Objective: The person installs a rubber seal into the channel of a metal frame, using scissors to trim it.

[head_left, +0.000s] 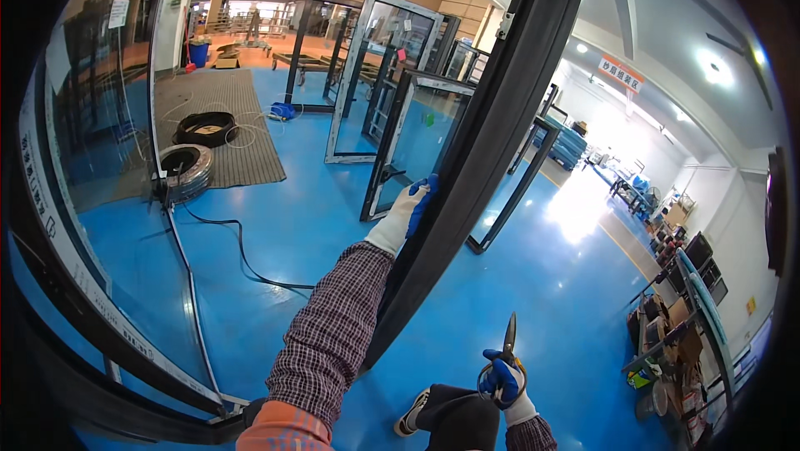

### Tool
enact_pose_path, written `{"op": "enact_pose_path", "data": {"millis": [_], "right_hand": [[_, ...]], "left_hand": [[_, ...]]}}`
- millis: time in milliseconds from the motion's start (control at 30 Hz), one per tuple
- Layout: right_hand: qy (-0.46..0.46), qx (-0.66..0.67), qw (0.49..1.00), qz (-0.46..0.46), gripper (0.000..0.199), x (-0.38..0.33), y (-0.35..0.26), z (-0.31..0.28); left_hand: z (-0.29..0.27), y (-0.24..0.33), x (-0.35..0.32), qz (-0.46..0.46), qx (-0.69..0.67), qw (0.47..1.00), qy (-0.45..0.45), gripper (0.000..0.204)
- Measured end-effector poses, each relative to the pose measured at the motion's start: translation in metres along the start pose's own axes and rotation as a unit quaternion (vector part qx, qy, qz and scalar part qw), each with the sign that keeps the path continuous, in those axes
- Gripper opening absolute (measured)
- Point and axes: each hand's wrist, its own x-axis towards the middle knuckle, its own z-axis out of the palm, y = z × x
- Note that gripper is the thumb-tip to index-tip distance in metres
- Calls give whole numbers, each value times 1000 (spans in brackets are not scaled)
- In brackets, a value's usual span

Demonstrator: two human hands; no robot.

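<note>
A long dark window frame bar [492, 130] runs slanting from the top of the view down toward my knees. My left hand [410, 207], in a white glove with blue-coated fingers, is closed against the bar's left edge; part of its fingers is hidden there. Lower down, my right hand [503, 383], gloved alike, holds a pair of scissors [511, 336] by the looped handles. The blades point upward and look closed, apart from the bar. On the left stands a large glass pane [108, 117] in a dark frame with pale film along its edge.
Several framed windows [350, 130] stand upright beyond the bar. Black coils and a wrapped roll [185, 174] lie near a grey mat [258, 147]. A black cable [242, 243] crosses the blue floor. At right, a cart [667, 343] carries boxes and materials.
</note>
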Motion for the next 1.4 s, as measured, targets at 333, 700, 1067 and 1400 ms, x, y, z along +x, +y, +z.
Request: {"op": "enact_pose_path", "data": {"millis": [333,700,1067,1400], "right_hand": [[14,-66,998,12,29,33,12,23],[28,-94,994,40,31,45,19,39],[-30,77,995,63,33,54,53,9],[-104,-259,960,12,48,62,-7,105]], "left_hand": [[-10,-7,11,43,114,992,-27,39],[-12,-28,88,49,238,968,-58,42],[-16,-107,-158,31,337,940,-43,39],[-37,-110,-292,-434,62,899,5,44]]}}
